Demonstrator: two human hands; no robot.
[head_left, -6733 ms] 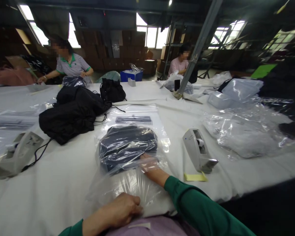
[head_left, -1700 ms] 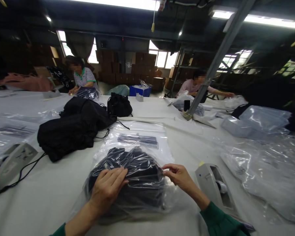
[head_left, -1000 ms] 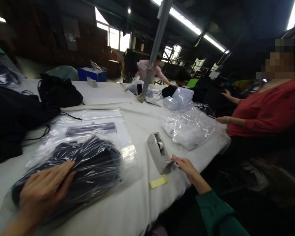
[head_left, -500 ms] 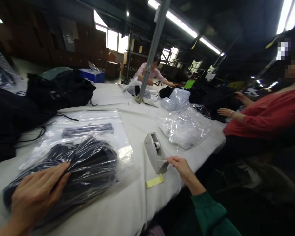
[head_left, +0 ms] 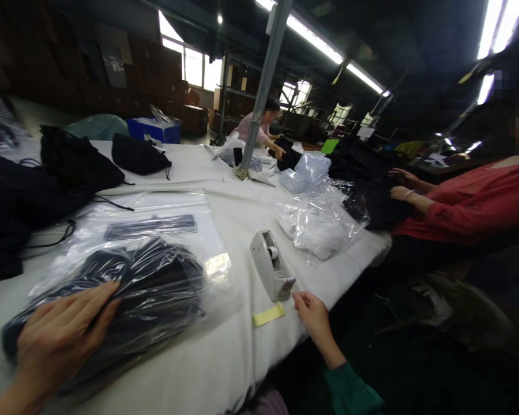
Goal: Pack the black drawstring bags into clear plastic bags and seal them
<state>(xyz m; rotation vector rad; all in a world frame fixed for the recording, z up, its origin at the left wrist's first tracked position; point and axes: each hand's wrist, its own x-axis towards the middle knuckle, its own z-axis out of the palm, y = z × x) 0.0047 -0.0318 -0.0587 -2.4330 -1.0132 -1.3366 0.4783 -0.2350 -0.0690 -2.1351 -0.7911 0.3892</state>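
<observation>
A clear plastic bag (head_left: 125,288) with a folded dark garment inside lies on the white table (head_left: 225,357) in front of me. My left hand (head_left: 56,340) rests flat on the bag's near end with its fingers stretched out. My right hand (head_left: 311,311), in a green sleeve, is at the table edge just in front of the cutter of a grey tape dispenser (head_left: 268,265). Its fingers are pinched together, and I cannot make out what is between them. A yellow slip (head_left: 268,314) lies beside it.
Flat empty bags with a printed label (head_left: 151,227) lie beyond the packed bag. Black garments (head_left: 26,196) are heaped at the left, crumpled clear bags (head_left: 320,222) at the right. A metal post (head_left: 259,92) stands mid-table. A person in red (head_left: 471,202) sits right, another in pink (head_left: 263,124) far off.
My right hand left the bag, reached to the tape dispenser's cutter and has now drawn back a little towards the table edge. My left hand stays pressed on the bag. The view swung right.
</observation>
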